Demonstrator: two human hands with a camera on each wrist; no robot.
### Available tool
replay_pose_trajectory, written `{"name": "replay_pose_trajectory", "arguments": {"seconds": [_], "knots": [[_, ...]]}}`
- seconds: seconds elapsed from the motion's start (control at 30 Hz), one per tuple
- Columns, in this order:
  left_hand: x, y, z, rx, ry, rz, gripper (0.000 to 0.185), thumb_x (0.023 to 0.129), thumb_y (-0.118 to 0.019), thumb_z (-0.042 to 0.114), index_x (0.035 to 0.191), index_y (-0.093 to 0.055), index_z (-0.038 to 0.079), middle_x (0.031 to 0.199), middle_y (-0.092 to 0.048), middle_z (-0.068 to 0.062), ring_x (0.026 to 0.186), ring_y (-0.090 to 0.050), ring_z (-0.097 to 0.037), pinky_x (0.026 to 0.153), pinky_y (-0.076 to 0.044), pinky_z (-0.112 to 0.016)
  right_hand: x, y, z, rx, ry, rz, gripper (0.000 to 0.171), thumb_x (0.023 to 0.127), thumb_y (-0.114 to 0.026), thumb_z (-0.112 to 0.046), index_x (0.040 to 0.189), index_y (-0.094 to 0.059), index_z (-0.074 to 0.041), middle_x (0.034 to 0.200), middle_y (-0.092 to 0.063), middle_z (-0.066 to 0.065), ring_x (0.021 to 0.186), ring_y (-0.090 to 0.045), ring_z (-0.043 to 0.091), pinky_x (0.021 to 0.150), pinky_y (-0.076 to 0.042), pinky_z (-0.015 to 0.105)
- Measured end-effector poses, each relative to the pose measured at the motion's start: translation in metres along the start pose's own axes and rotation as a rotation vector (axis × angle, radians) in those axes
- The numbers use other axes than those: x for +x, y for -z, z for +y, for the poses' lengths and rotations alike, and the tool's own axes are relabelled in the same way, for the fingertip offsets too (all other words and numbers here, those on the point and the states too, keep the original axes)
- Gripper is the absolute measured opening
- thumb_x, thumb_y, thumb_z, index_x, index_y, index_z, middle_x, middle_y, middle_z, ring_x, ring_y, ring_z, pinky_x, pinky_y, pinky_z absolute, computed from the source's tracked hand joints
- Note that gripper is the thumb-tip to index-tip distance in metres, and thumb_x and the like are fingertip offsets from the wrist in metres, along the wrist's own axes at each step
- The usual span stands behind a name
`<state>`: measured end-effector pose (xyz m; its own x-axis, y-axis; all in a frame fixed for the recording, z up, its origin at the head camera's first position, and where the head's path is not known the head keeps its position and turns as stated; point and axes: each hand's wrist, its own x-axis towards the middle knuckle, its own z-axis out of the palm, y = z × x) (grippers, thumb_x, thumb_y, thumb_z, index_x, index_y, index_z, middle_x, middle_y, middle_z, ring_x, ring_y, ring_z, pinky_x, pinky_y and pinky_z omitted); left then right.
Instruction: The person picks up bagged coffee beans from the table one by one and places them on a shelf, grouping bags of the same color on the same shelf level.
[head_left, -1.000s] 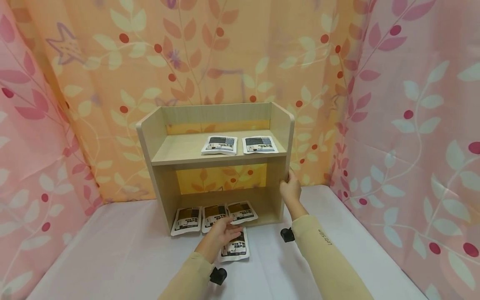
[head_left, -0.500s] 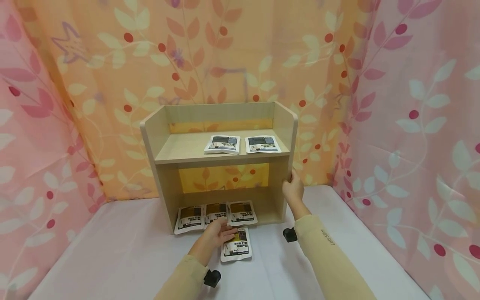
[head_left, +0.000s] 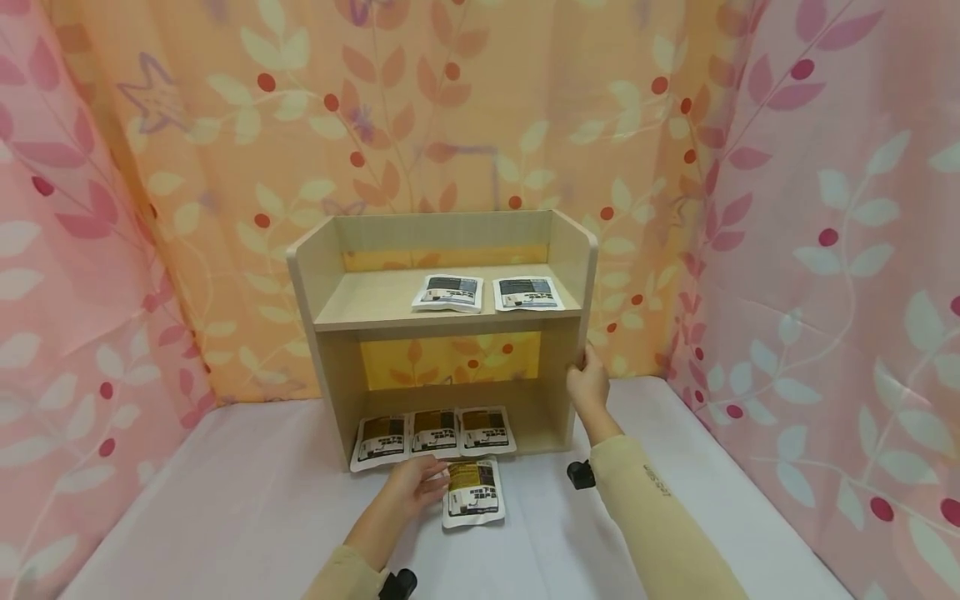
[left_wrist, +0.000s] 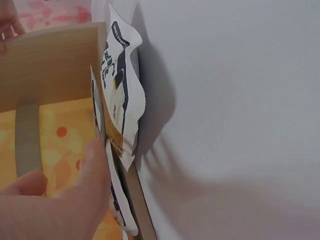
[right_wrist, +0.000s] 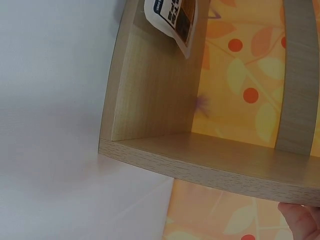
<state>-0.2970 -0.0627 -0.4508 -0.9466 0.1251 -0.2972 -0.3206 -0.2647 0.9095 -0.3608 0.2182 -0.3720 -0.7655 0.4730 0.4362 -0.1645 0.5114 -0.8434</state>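
A small wooden shelf (head_left: 450,322) stands on the white-covered table. My left hand (head_left: 408,492) is at the left edge of a white-edged pouch (head_left: 475,492) with a yellow-brown label, lying in front of the shelf. Its fingers are loosely extended beside that pouch; whether they touch it I cannot tell. Three similar pouches lie in a row on the lower board: a left pouch (head_left: 380,442), a middle pouch (head_left: 433,433) and a right pouch (head_left: 486,431). My right hand (head_left: 588,385) grips the shelf's right side panel (right_wrist: 225,177) by its front edge.
On the upper board lie two white pouches with blue-grey labels, a left one (head_left: 448,293) and a right one (head_left: 527,293). White cloth (head_left: 247,492) covers the table. An orange patterned curtain (head_left: 435,100) hangs behind, with pink ones (head_left: 840,250) at both sides.
My left hand has drawn back left and down, off the front pouch and the row. The right pouch in the row now lies straighter. My right hand keeps its grip on the shelf.
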Motion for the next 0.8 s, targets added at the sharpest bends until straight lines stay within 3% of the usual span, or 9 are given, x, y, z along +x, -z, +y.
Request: {"name": "replay_pose_trajectory", "arguments": {"seconds": [0.33,0.5,0.8], "knots": [[-0.013,0.016,-0.008,0.116,-0.017,0.038,0.051,0.099,-0.043,0.002,0.141,-0.025,-0.02,0.138,-0.038,-0.04,0.113,-0.053,-0.045,0.097,-0.045,-0.051,0.003,0.002,0.0,-0.012,-0.001,-0.014,0.028,0.083,-0.054,0.002,0.11,-0.061,0.002,0.106,-0.065,0.026,0.102,-0.059,0.044,0.085,-0.043,0.059],[-0.016,0.019,-0.012,0.135,-0.014,0.02,0.052,0.098,-0.047,0.003,0.141,-0.027,-0.018,0.134,-0.043,-0.039,0.102,-0.061,-0.038,0.09,-0.05,-0.047,0.004,0.004,0.0,-0.006,0.004,-0.012,0.029,0.083,-0.055,0.003,0.112,-0.061,0.002,0.108,-0.065,0.027,0.103,-0.059,0.044,0.087,-0.044,0.058],[-0.019,0.021,-0.017,0.173,0.103,0.046,0.047,0.099,-0.044,0.006,0.137,-0.031,-0.019,0.129,-0.049,-0.037,0.099,-0.064,-0.039,0.091,-0.048,-0.054,0.002,0.002,-0.001,0.015,0.022,-0.026,0.033,0.083,-0.056,0.004,0.116,-0.061,0.003,0.112,-0.064,0.028,0.106,-0.059,0.045,0.089,-0.044,0.058]]}}
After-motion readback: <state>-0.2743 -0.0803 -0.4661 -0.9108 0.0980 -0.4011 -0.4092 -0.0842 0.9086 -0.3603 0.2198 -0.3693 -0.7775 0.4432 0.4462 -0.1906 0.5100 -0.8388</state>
